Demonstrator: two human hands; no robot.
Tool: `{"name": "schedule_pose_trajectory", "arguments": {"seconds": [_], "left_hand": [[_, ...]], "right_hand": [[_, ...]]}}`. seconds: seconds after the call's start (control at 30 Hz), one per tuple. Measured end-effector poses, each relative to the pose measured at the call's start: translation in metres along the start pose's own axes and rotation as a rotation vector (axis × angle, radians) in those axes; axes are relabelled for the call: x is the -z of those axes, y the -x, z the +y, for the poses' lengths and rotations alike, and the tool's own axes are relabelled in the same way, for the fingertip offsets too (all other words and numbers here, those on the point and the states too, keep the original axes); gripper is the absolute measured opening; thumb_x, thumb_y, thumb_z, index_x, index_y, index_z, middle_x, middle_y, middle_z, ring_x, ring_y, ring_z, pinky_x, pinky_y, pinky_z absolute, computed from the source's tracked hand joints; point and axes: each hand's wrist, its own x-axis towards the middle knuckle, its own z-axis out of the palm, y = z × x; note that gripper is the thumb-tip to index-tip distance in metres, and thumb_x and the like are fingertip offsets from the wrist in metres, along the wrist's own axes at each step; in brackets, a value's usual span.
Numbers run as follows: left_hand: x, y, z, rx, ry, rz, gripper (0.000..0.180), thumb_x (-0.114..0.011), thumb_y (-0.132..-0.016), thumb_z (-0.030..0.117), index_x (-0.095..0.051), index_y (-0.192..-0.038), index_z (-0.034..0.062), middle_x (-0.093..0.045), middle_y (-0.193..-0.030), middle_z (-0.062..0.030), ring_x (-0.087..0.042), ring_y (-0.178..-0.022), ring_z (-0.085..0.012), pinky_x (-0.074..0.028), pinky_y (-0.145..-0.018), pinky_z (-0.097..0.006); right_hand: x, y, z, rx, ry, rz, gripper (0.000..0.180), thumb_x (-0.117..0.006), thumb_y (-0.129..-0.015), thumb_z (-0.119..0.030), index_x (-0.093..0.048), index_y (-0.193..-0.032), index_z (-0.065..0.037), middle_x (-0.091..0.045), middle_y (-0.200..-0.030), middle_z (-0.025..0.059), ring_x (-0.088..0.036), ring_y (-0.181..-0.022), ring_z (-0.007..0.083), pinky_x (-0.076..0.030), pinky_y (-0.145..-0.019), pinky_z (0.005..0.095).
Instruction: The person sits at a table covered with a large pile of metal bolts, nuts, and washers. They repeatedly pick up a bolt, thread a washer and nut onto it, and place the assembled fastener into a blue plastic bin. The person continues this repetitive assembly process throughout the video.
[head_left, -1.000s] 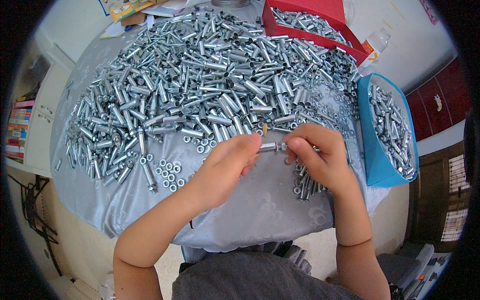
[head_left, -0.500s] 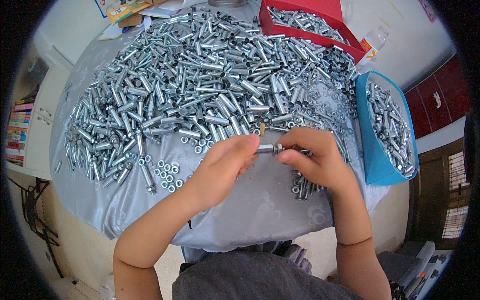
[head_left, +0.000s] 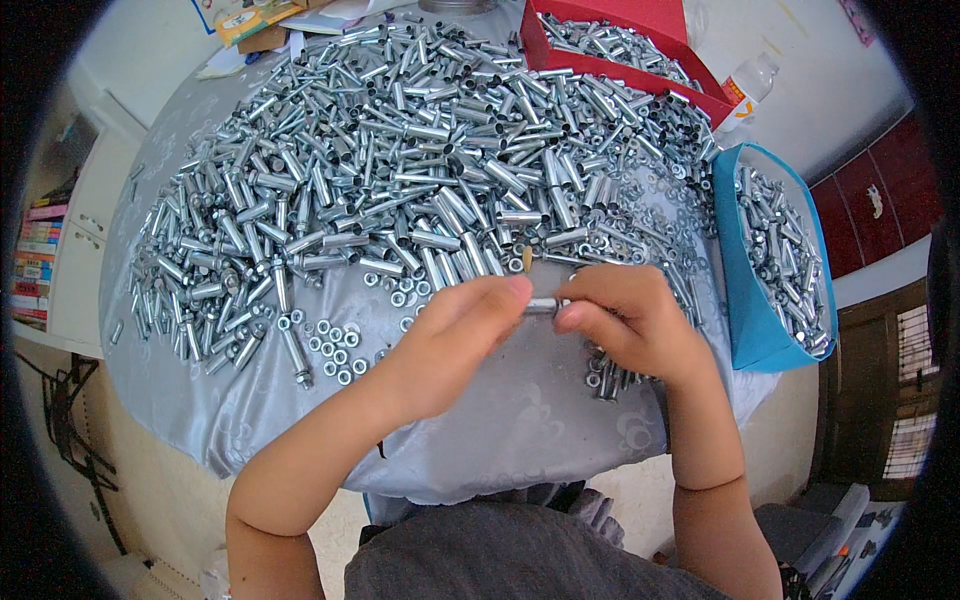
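Between my two hands, above the near middle of the table, a silvery sleeve anchor bolt [head_left: 541, 304] lies roughly level. My left hand [head_left: 462, 330] is closed round its left part and hides that end. At the other end, the thumb and bent fingers of my right hand [head_left: 630, 315] pinch the bolt, where a nut or washer is mostly covered. Just beyond the fingertips, several loose nuts [head_left: 345, 340] and a big heap of metal sleeves and bolts [head_left: 420, 150] spread over the table.
A grey patterned cloth [head_left: 500, 440] covers the round table. Bolts fill a blue fabric bin [head_left: 752, 320] at the right and a red box [head_left: 620, 75] at the far right, beside a plastic bottle [head_left: 748, 85]. More bolts [head_left: 610, 378] lie under my right hand.
My left hand has shifted slightly right along the bolt, so less of the sleeve shows between my hands. My right hand keeps its pinch, nearly in place.
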Motion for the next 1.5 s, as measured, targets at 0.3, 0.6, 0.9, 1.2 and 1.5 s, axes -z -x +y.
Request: {"name": "schedule_pose_trajectory", "arguments": {"seconds": [0.3,0.6,0.9,1.2,1.5], "left_hand": [[-0.003,0.001,0.001,-0.01,-0.027,0.006,0.039,-0.04,-0.091,0.039,-0.053,-0.08,0.004,-0.04,-0.065,0.0058,-0.035,-0.061,-0.0037,-0.029,-0.054,-0.02],[-0.001,0.0,0.001,-0.043,-0.012,0.025,0.037,-0.043,-0.091,0.037,-0.054,-0.085,0.0019,-0.041,-0.067,0.0061,-0.035,-0.064,-0.0028,-0.03,-0.054,-0.02],[-0.001,0.001,0.0,-0.043,-0.042,0.024,0.036,-0.043,-0.091,0.034,-0.055,-0.096,0.0002,-0.044,-0.068,0.0045,-0.037,-0.064,-0.0036,-0.032,-0.056,-0.02],[-0.005,0.003,0.007,-0.151,-0.327,-0.035,0.03,-0.043,-0.092,0.029,-0.052,-0.093,0.0005,-0.046,-0.067,-0.0013,-0.041,-0.062,-0.0082,-0.036,-0.056,-0.023],[-0.005,0.001,0.001,-0.444,-0.694,0.068,0.026,-0.046,-0.089,0.025,-0.048,-0.086,-0.0006,-0.049,-0.073,-0.0127,-0.049,-0.067,-0.0259,-0.038,-0.063,-0.035]], "right_hand": [[0.0,0.0,-0.004,-0.038,0.009,-0.105,0.022,-0.064,-0.077,-0.017,-0.06,-0.094,-0.004,-0.059,-0.074,0.01,-0.057,-0.062,0.0194,-0.045,-0.055,0.0289],[-0.002,-0.002,0.001,-0.034,-0.02,-0.015,0.021,-0.064,-0.078,-0.021,-0.059,-0.089,-0.003,-0.056,-0.07,0.008,-0.056,-0.063,0.0166,-0.043,-0.054,0.0283],[-0.005,-0.001,-0.008,-0.113,-0.056,0.048,0.017,-0.057,-0.083,-0.018,-0.057,-0.081,-0.001,-0.052,-0.063,0.0062,-0.049,-0.056,0.0149,-0.039,-0.052,0.028],[-0.003,0.002,-0.007,-0.313,-0.233,-0.026,0.021,-0.053,-0.085,-0.018,-0.052,-0.074,0.0,-0.047,-0.06,0.0077,-0.045,-0.054,0.0152,-0.037,-0.051,0.0289],[-0.002,0.001,-0.005,-0.21,-0.229,-0.034,0.025,-0.051,-0.087,-0.022,-0.051,-0.074,0.0,-0.044,-0.059,0.0037,-0.04,-0.055,0.0104,-0.034,-0.05,0.0265]]}}
